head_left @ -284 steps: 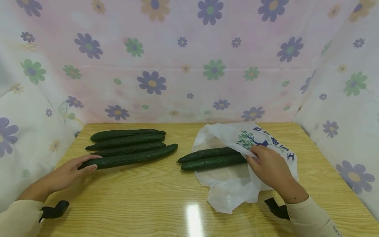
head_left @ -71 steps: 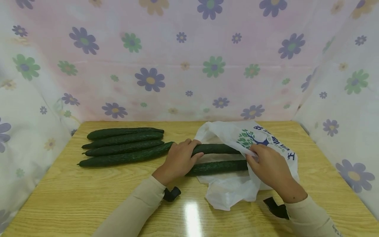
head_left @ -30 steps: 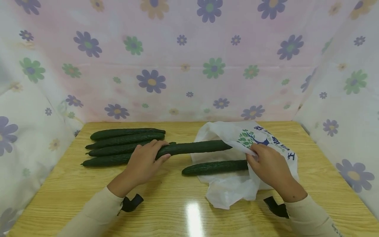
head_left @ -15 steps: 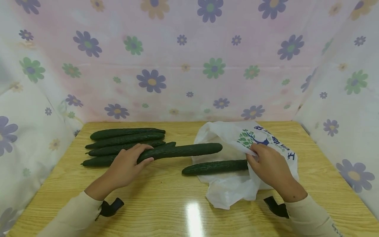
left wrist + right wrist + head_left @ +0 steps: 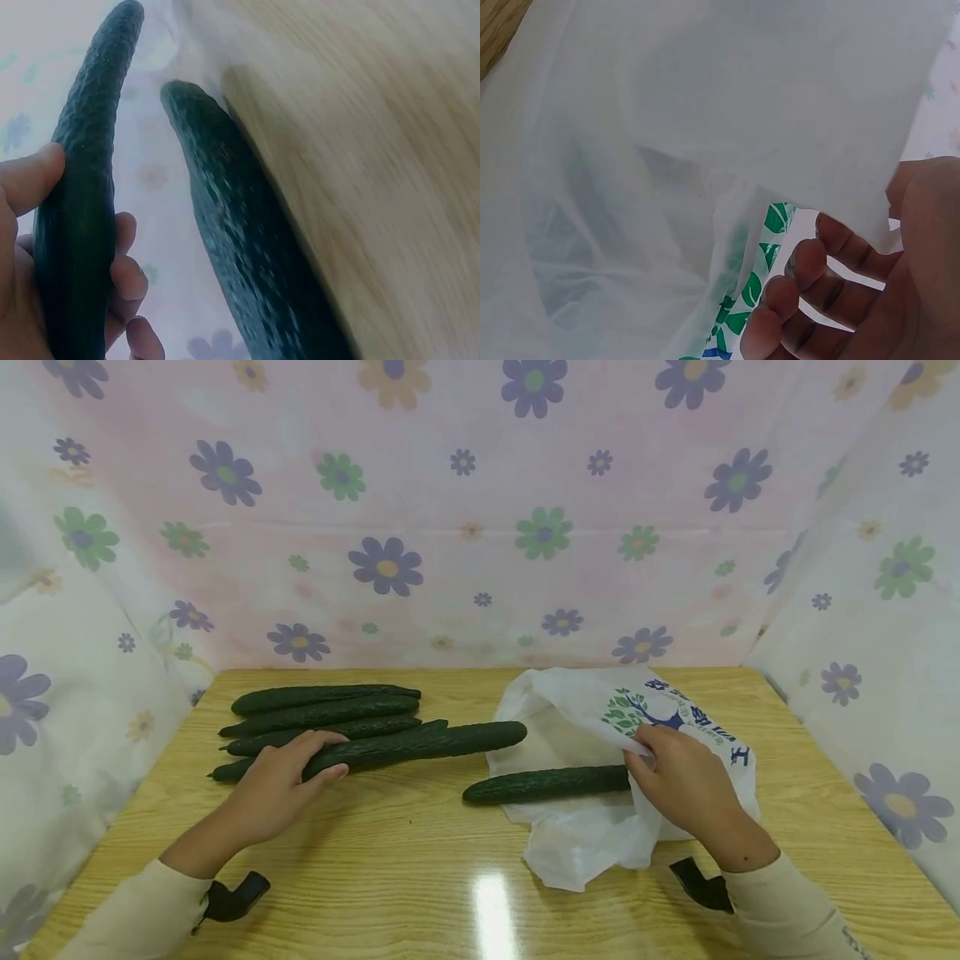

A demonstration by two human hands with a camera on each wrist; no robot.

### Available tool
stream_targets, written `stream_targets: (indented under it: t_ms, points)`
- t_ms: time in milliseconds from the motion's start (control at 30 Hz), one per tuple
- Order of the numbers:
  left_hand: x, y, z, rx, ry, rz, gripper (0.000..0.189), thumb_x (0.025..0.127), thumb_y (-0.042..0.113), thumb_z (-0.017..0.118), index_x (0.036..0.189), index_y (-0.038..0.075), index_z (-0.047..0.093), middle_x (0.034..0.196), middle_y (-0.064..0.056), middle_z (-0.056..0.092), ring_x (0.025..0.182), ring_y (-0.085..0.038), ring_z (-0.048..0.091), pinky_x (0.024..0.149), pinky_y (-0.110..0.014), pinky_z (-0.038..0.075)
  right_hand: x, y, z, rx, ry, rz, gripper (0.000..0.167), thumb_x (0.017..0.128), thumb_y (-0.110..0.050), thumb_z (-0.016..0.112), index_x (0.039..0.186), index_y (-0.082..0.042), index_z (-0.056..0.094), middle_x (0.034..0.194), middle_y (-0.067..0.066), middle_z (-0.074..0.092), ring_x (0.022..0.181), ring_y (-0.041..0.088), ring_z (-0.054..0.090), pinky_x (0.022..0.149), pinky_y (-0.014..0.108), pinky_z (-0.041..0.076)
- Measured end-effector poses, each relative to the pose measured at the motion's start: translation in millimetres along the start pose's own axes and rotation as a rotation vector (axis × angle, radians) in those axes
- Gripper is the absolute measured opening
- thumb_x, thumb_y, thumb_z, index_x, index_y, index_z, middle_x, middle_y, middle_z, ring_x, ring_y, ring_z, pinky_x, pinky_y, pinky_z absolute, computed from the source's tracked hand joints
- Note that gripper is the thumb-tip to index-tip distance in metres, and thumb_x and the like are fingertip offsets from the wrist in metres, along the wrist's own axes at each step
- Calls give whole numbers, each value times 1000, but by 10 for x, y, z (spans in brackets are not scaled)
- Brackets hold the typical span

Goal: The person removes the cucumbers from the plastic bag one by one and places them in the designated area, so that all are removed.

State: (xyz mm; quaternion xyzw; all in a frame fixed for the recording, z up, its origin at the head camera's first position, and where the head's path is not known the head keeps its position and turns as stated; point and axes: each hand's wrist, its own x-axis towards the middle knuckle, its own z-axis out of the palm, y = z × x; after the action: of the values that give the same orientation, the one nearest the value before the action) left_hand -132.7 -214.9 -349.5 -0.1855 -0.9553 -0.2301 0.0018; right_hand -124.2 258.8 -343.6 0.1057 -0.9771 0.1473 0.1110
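My left hand (image 5: 281, 789) grips a long dark green cucumber (image 5: 442, 741) near its left end, holding it above the row on the left. In the left wrist view its thumb and fingers wrap round the cucumber (image 5: 82, 172), with another cucumber (image 5: 240, 225) lying beside it. My right hand (image 5: 686, 781) pinches the edge of a white plastic bag (image 5: 592, 852) printed with a tree and lettering. One cucumber (image 5: 543, 785) lies partly inside the bag's mouth, its right end hidden. The right wrist view shows the thin bag (image 5: 630, 187) and the curled fingers (image 5: 832, 292).
Several cucumbers (image 5: 322, 697) lie side by side at the back left of the wooden table (image 5: 375, 877), the nearest one partly hidden by the left hand and the held cucumber. A flowered cloth (image 5: 465, 568) stands behind and at both sides.
The left hand has drawn one cucumber out of the bag and carried it left to above the row. One cucumber stays in the bag's mouth. The right hand keeps its place.
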Motion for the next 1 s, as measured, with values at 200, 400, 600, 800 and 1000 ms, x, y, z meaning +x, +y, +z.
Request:
stream_targets:
  t_ms: [200,400,600,800,1000]
  points:
    - [-71,-165,-13,-14,-8,-20,48,103,44,52,141,14,53,124,-7,65,44,-5,38,86,-58,46,3,14,-17,-6,-1,-5,13,97,-16,61,85,-10,59,74,0,55,59,13,42,52,28,32]
    - [-128,-333,-16,-66,-43,-42,48,104,43,53,143,15,51,115,-4,65,42,-8,34,77,-45,48,2,28,-35,-7,-16,5,13,96,-16,61,86,-9,61,74,1,57,60,13,44,53,29,34]
    - [-187,-535,-18,-150,-127,-66,49,104,43,51,146,16,47,141,-15,56,57,-12,53,69,-32,47,-18,47,-26,-18,-14,19,12,95,-17,62,88,-9,63,80,3,63,63,14,48,55,29,37]
    - [-304,-759,-54,-182,-183,-84,49,104,43,51,144,15,47,148,-22,48,126,-46,54,86,-56,52,-11,12,19,3,-22,20,11,95,-17,64,92,-7,65,87,7,67,68,16,52,58,31,40]
    - [-316,-924,-31,-205,-223,-121,52,105,43,50,146,12,45,149,-25,44,124,-47,55,83,-53,52,-2,-3,6,-15,-37,22,12,95,-18,65,95,-6,66,88,6,67,68,14,54,58,32,41]
